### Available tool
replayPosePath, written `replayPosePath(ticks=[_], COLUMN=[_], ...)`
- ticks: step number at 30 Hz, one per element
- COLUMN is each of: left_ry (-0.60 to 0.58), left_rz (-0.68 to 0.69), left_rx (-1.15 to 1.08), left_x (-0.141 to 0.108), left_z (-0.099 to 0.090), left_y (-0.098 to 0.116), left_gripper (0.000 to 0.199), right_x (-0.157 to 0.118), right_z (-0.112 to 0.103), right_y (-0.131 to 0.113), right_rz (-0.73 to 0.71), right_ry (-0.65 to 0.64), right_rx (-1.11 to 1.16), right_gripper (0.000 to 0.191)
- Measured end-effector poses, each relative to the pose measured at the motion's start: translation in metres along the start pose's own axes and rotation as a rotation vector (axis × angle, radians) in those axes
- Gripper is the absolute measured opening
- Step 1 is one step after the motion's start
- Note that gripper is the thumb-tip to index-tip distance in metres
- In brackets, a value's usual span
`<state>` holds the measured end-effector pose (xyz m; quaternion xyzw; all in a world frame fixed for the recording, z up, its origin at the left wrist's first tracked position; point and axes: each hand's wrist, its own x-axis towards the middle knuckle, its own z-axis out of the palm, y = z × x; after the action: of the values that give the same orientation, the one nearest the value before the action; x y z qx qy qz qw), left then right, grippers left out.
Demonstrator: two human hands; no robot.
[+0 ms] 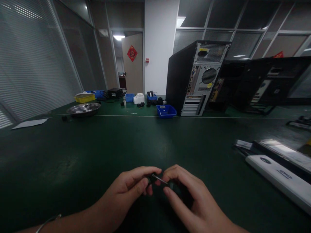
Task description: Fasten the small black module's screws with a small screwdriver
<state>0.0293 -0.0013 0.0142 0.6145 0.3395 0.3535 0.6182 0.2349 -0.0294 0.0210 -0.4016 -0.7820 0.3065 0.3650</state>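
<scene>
My left hand (130, 186) is low in the middle of the view. Its thumb and fingers close on a small dark piece (151, 180), mostly hidden by the fingers, so I cannot tell its kind. Opposite it, my right hand (191, 191) pinches a thin metal rod (160, 179) that looks like the shaft of a small screwdriver. The rod's tip meets or nearly meets the dark piece. The rod's other end disappears between my right thumb and fingers. Both hands are just above the green tabletop (116, 145).
Computer towers (182, 77) stand along the back right. A blue tray (166, 111) sits beside the nearest one. A metal dish (84, 109) and a yellow bin (85, 97) are at the back left. A long white device (277, 174) lies on the right.
</scene>
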Motion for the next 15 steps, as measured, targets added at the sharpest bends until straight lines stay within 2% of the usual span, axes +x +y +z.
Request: replayPosePath(ticks=[4,10,15], left_ry=[0.027,0.075,0.049], left_rz=[0.054,-0.044,0.077], left_rx=[0.139,0.053,0.136], left_x=[-0.0002,-0.0009,-0.0005], left_z=[-0.0025,-0.0005,0.0007], left_y=[0.0009,0.0020,0.0047], left_gripper=[0.028,0.025,0.025], right_x=[-0.0003,-0.0024,0.0001], right_z=[-0.0010,-0.0026,-0.0034], right_y=[0.0022,0.0011,0.0001], right_rz=[-0.004,-0.002,0.008], right_ry=[-0.004,-0.035,-0.029], right_rx=[-0.023,-0.036,-0.051], right_gripper=[0.015,0.016,0.015])
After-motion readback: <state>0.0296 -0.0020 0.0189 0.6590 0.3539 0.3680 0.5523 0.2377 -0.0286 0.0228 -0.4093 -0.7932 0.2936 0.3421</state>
